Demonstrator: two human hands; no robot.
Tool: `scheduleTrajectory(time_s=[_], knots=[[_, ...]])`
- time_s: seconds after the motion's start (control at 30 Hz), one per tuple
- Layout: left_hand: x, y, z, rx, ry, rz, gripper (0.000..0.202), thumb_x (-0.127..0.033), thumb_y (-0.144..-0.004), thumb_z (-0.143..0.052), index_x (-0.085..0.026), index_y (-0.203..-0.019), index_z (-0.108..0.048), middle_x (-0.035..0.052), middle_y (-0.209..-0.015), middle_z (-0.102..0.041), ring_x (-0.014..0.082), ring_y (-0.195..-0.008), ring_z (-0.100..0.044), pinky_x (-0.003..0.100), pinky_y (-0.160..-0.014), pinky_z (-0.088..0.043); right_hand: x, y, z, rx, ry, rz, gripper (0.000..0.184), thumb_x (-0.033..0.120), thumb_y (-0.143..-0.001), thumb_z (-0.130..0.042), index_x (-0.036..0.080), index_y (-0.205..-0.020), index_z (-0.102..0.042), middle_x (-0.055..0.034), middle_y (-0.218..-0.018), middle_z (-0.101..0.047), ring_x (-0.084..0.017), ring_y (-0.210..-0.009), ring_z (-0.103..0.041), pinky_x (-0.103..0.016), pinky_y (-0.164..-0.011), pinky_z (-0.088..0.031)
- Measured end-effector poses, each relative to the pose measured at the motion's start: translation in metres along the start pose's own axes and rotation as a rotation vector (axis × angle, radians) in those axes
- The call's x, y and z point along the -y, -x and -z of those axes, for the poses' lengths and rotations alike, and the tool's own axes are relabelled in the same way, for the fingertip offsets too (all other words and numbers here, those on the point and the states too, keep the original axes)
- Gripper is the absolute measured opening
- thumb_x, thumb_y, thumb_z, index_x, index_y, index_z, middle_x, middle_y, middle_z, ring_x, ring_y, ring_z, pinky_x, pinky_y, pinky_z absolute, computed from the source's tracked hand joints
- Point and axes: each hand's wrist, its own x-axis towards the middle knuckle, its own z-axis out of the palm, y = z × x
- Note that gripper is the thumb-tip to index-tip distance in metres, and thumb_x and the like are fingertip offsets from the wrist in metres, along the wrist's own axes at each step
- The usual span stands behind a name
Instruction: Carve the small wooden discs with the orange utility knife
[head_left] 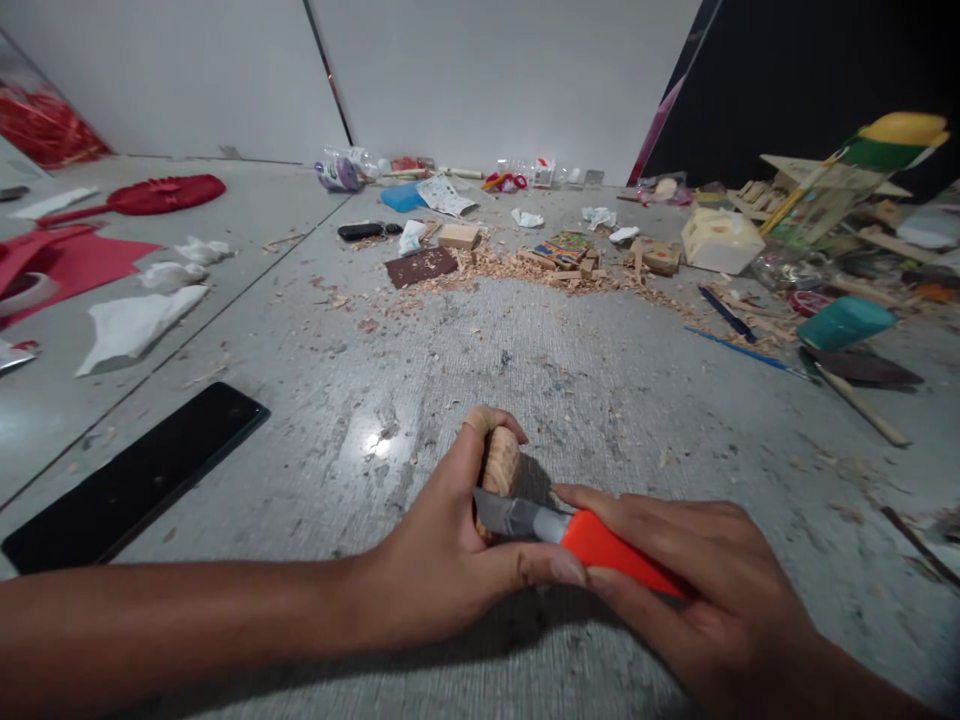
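A small carved piece of wood (504, 462), rounded and light brown, stands in the grip of my left hand (442, 560). The index finger, wrapped in a tan bandage, curls over its far end. My right hand (712, 580) is closed around the orange handle of a carving knife (517, 517). The short grey blade crosses the near part of the wood and appears to touch it. My left thumb reaches along the knife towards the handle, close to my right thumb. Part of the wood is hidden behind the blade and my left hand.
A black phone (142, 480) lies to the left. Wood shavings (525, 268) are heaped ahead, near brown sandpaper (421, 267) and a wood block (458, 237). On the right are a blue pen (726, 312), a teal object (846, 322) and a wooden-handled tool (862, 403).
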Motion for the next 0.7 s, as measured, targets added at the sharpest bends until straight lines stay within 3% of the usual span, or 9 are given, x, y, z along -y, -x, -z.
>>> scheduleTrajectory(time_s=[0.17, 0.4, 0.57, 0.7], knots=[[-0.002, 0.003, -0.004, -0.019, 0.089, -0.038, 0.051, -0.056, -0.098, -0.082, -0.027, -0.112, -0.043, -0.0053, -0.088, -0.044, 0.0116, -0.075, -0.043, 0.024, -0.066, -0.041, 0.001, -0.003, 0.003, -0.018, 0.103, 0.017, 0.031, 0.028, -0.110, -0.065, 0.021, -0.140, -0.068, -0.0030, -0.097, -0.087, -0.018, -0.074, -0.084, -0.026, -0.062, -0.065], [-0.006, -0.002, 0.007, 0.064, -0.002, -0.025, 0.076, -0.056, -0.076, -0.100, -0.027, -0.118, -0.044, -0.0074, -0.082, -0.050, 0.0113, -0.068, -0.045, 0.024, -0.058, -0.037, -0.002, 0.003, -0.001, -0.017, -0.019, -0.013, 0.036, 0.026, -0.104, -0.067, 0.028, -0.140, -0.071, -0.0055, -0.109, -0.088, -0.024, -0.085, -0.087, -0.029, -0.067, -0.068], [-0.004, -0.004, 0.009, 0.094, -0.004, -0.011, 0.072, -0.044, -0.076, -0.101, -0.027, -0.118, -0.045, -0.0068, -0.083, -0.054, 0.0118, -0.066, -0.049, 0.025, -0.061, -0.039, -0.002, 0.009, -0.005, 0.000, -0.051, -0.059, 0.039, 0.022, -0.104, -0.062, 0.027, -0.142, -0.072, -0.0072, -0.112, -0.087, -0.024, -0.088, -0.086, -0.033, -0.072, -0.069], [-0.002, -0.003, 0.007, 0.026, -0.036, -0.059, 0.066, -0.040, -0.075, -0.102, -0.025, -0.114, -0.050, -0.0058, -0.084, -0.054, 0.0131, -0.071, -0.049, 0.025, -0.063, -0.041, -0.001, 0.005, -0.004, 0.016, -0.017, -0.007, 0.033, 0.026, -0.109, -0.061, 0.021, -0.141, -0.069, -0.0045, -0.094, -0.086, -0.019, -0.069, -0.081, -0.028, -0.057, -0.063]])
